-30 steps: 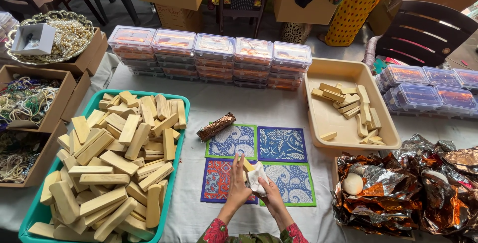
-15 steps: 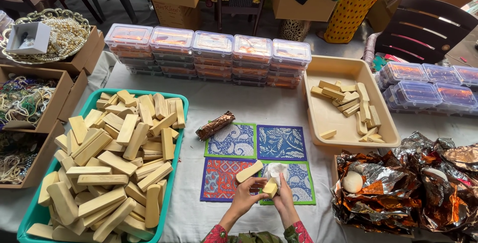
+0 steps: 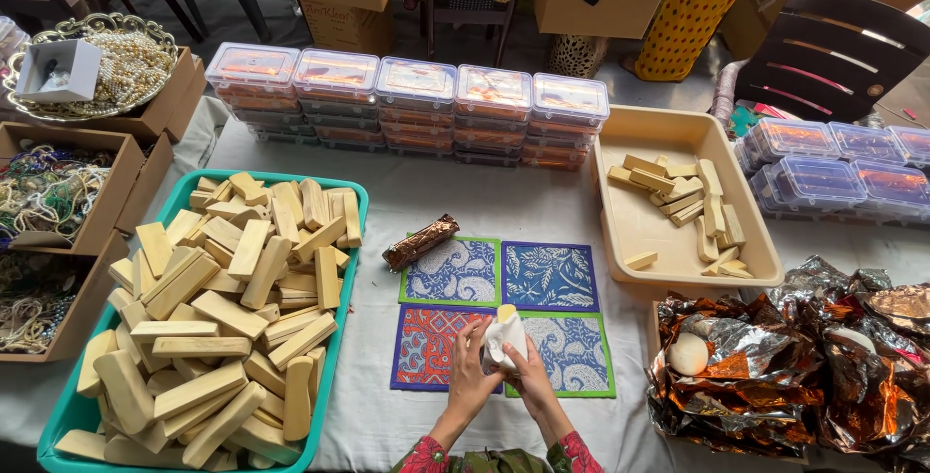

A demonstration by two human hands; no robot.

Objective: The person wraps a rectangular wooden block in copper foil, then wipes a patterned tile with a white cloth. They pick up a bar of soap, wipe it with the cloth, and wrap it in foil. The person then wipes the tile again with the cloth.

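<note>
head | pale bar [image 3: 507,315] upright | white cloth [image 3: 504,342] wrapped round it

hands: left hand [image 3: 472,366] and right hand [image 3: 531,376] were both bare, no gloves or rings showing | sleeves: red with a pinkish floral print, just the cuffs peeking in

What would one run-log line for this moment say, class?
left hand: on white cloth | right hand: wrapping cloth round pale bar | over patterned mats | green tray of bars alongside
</note>
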